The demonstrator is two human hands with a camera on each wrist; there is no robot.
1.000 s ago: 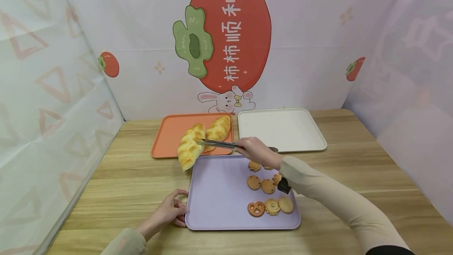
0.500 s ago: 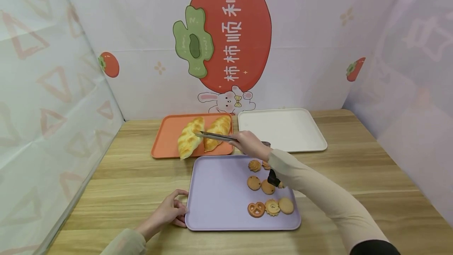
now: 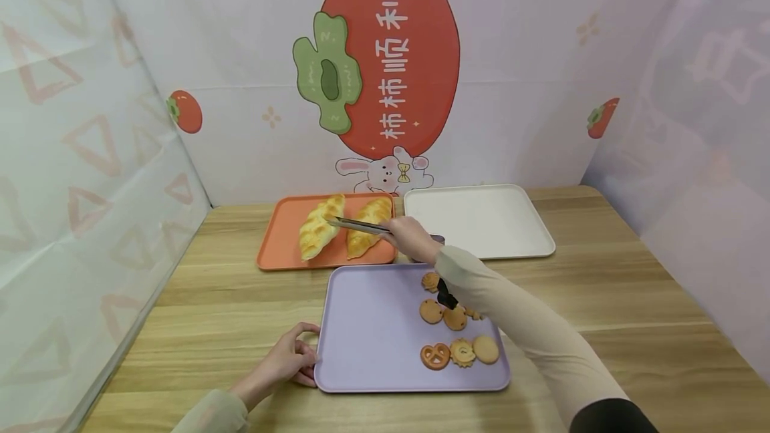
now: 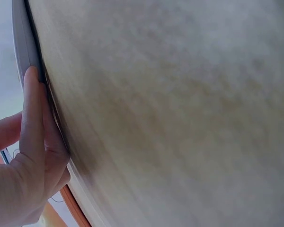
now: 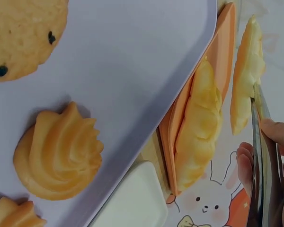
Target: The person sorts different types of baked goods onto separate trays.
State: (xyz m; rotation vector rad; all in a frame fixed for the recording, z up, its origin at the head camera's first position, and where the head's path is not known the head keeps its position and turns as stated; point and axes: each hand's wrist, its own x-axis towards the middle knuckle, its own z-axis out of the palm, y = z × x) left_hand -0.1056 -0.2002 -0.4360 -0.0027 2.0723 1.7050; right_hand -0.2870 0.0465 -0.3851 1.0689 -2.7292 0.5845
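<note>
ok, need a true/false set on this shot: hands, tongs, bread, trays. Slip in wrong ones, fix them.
1. The right hand holds the tongs. True.
2. The tongs grip a loaf. True.
3. That loaf lies flat on the orange tray. False: it is held up off the tray.
4. The left hand holds the pretzel. False: it touches the purple tray's edge.
5. The pretzel is on the purple tray. True.
</note>
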